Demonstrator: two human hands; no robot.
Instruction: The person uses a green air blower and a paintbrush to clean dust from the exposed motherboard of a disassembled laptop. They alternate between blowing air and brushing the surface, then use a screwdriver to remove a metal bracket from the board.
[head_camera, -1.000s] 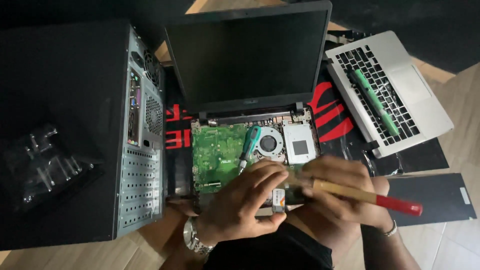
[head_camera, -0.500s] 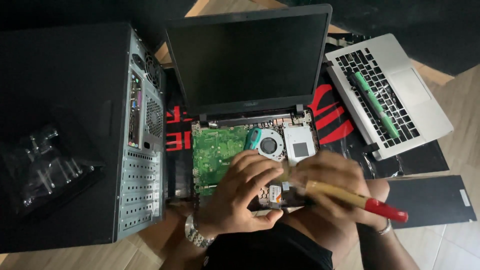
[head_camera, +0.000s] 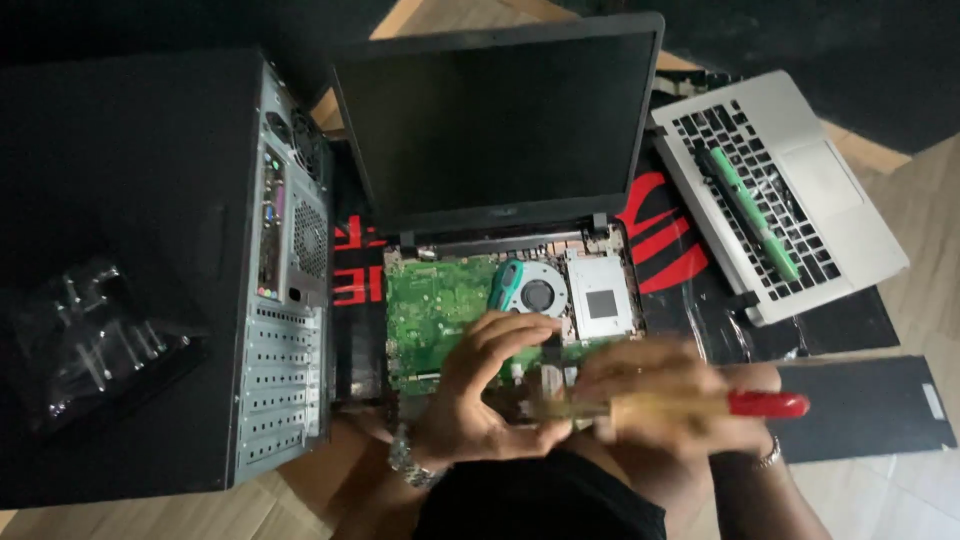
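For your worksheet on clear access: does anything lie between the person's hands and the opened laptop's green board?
Nothing visible does. The left hand and right hand, gripping a screwdriver, rest directly over the green board.

From my remote seat I see two bare hands and bare forearms, with no gloves and no sleeves reaching the wrists. The left hand (head_camera: 480, 385) has a chunky silver metal wristwatch (head_camera: 408, 462) with a linked band sitting just behind it. The right hand (head_camera: 665, 400) appears blurred, and its wrist carries a thin silver bracelet (head_camera: 768, 458). At the bottom edge I see a dark, almost black garment (head_camera: 540, 500) covering the torso, plain, with no markings that I can make out
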